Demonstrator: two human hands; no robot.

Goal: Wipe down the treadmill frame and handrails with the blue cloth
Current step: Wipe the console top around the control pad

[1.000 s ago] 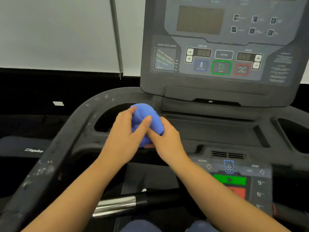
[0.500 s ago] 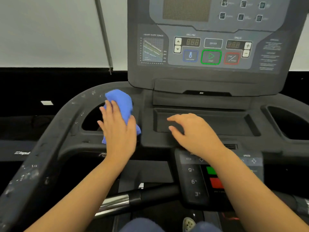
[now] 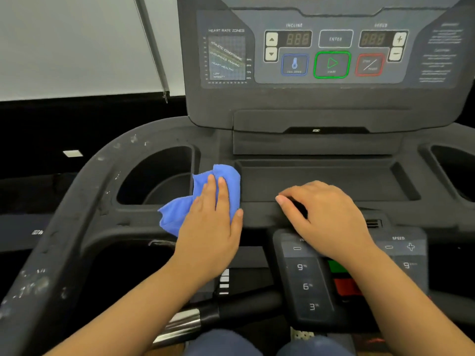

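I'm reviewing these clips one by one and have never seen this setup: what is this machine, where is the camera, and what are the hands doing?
There is no robot: a camera on the person's head looks forward and down, so the two arms are the wearer's own. The machine is a treadmill; its console stands ahead, and below it the dark frame has a tray and a cup holder. The left hand presses a blue cloth flat on the frame between cup holder and tray. The right hand rests on the frame's front ledge, fingers bent, holding nothing. A scuffed handrail curves off on the left.
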